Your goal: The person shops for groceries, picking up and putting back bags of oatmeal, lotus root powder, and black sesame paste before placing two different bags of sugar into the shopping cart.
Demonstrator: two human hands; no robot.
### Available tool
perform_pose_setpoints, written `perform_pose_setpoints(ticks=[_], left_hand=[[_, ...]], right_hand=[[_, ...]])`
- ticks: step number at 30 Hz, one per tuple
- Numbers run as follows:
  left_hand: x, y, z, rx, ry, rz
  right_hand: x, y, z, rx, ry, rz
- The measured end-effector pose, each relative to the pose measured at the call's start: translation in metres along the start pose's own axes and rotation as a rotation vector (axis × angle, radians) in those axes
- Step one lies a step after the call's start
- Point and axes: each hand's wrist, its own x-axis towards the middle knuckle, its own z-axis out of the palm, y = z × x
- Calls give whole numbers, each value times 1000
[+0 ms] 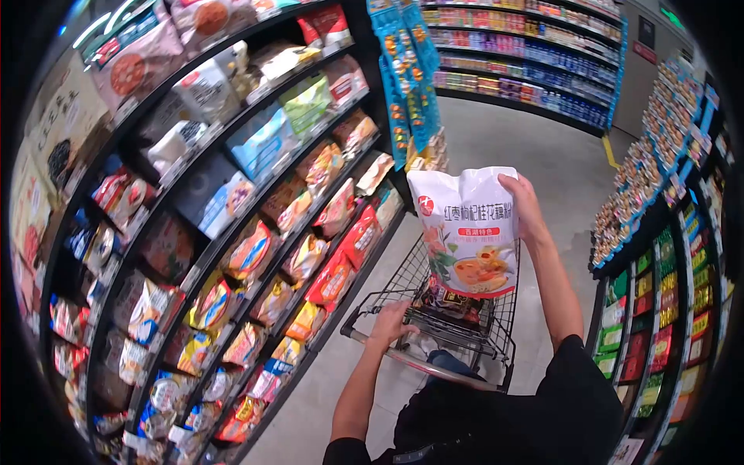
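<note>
This is a supermarket aisle. Long tiered shelves (232, 194) on the left carry rows of packaged snacks and food bags with price strips along their edges. More stocked shelving (666, 232) runs down the right, and another stocked rack (535, 54) closes the far end. A wire shopping cart (457, 318) stands on the smooth grey floor (527, 147) between them.

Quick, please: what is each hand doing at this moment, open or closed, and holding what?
Left hand: closed on the cart handle.
Right hand: closed on the white pouch, held up over the shopping cart.
</note>
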Motion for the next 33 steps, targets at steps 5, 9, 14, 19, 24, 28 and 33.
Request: perform_pose_setpoints(ticks=[5, 9, 14, 19, 24, 28, 33], left_hand=[[-19, 5, -26, -806, 289, -276], [-27, 41, -104, -1460, 387, -133], [-57, 54, -145, -1309, 178, -319], [-95, 57, -120, -1531, 384, -488], [-141, 76, -109, -1598, 756, -567], [-170, 88, -116, -1582, 826, -726], [-209, 95, -102, -1579, 951, -733]], right_hand=[[-19, 27, 53, 246, -78, 195], [-23, 58, 91, 485, -203, 476], [-16, 102, 123, 675, -284, 751], [-56, 83, 149, 342, -314, 596], [-124, 172, 104, -100, -548, 695], [-175, 175, 129, -133, -636, 757], [-190, 166, 160, -38, -725, 779]])
